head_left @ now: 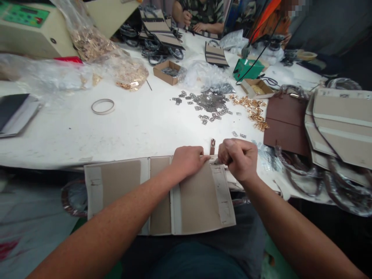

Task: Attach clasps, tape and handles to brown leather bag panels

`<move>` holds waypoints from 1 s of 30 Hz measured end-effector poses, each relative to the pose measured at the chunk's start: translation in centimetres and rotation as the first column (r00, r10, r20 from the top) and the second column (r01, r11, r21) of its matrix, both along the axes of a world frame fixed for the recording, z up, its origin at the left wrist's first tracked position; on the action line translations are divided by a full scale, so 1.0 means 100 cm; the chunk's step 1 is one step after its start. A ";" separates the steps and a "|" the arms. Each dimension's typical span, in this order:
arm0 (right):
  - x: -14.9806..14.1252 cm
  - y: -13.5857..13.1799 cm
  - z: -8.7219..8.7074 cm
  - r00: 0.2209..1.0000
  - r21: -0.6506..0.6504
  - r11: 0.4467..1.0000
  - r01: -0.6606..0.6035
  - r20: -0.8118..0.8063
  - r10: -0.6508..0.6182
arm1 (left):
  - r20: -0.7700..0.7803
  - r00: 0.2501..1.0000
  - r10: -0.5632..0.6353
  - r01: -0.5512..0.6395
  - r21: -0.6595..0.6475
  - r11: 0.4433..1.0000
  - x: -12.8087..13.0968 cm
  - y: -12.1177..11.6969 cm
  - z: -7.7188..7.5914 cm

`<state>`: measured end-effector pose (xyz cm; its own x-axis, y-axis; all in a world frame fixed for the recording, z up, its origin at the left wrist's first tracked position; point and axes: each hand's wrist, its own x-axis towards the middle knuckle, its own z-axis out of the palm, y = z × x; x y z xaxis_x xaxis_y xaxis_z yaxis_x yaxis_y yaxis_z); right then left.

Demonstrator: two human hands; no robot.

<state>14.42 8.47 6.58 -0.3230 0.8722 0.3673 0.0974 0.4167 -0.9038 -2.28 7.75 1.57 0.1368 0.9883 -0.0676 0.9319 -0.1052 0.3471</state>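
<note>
A flat bag panel point(195, 197) with beige lining, pale strips and stapled ends lies across my lap, against the table's front edge. My left hand point(187, 161) is closed over its upper edge, the thumb pointing right. Just right of that thumb, my right hand point(240, 159) is curled into a fist at the panel's upper right corner; what its fingers grip is hidden. Between the two hands a small brown tab point(212, 146) with metal hardware sticks up past the edge. A plastic-wrapped brown handle point(69, 199) shows at the panel's left.
Flat metal plates point(210, 101) and gold clasps point(255, 112) lie scattered on the white table point(139, 128). Stacked bag panels point(343, 120) fill the right side. A tape ring point(102, 106), bagged gold parts point(128, 73) and a green box point(247, 69) stand farther off. Across the table sits a person point(203, 15).
</note>
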 end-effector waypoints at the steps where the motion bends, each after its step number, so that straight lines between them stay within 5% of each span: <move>1: 0.004 -0.001 0.000 0.999 0.001 0.999 0.038 -0.016 -0.038 | 0.000 1.000 0.005 -0.005 0.008 1.000 0.000 0.000 -0.001; 7: 0.013 -0.009 0.005 0.986 -0.030 0.996 0.086 0.145 -0.081 | 0.030 0.999 0.046 -0.048 0.097 0.994 0.003 -0.003 -0.012; 12: 0.012 -0.024 0.014 0.939 -0.005 1.000 0.021 0.343 -0.018 | 0.015 1.000 0.001 -0.007 0.362 0.932 0.004 -0.014 -0.016; 14: 0.020 -0.033 0.012 0.847 0.022 1.000 0.022 0.531 -0.030 | 0.004 1.000 -0.009 0.006 0.425 0.905 0.004 -0.016 -0.017; 18: 0.046 -0.039 -0.010 0.530 0.020 0.999 0.041 0.847 -0.039 | -0.006 1.000 0.003 0.000 0.453 0.891 0.005 -0.013 -0.016; 21: 0.061 -0.035 -0.030 0.461 0.004 0.996 0.092 0.886 -0.046 | -0.016 1.000 -0.004 0.011 0.440 0.898 0.007 -0.016 -0.009; 26: 0.066 -0.030 -0.038 0.467 -0.005 0.995 0.096 0.883 -0.041 | 0.005 0.971 -0.240 0.215 0.426 0.879 0.022 -0.078 -0.001; 30: 0.065 -0.027 -0.035 0.466 -0.041 0.994 0.103 0.885 -0.012 | -0.081 0.891 -0.447 0.451 0.280 0.847 0.039 -0.147 -0.024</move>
<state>20.92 5.76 3.08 -0.3832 0.9112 -0.1512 0.8826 0.3130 -0.3508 1.64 -6.92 -0.83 0.5714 0.7957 0.2009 0.7630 -0.6052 0.2272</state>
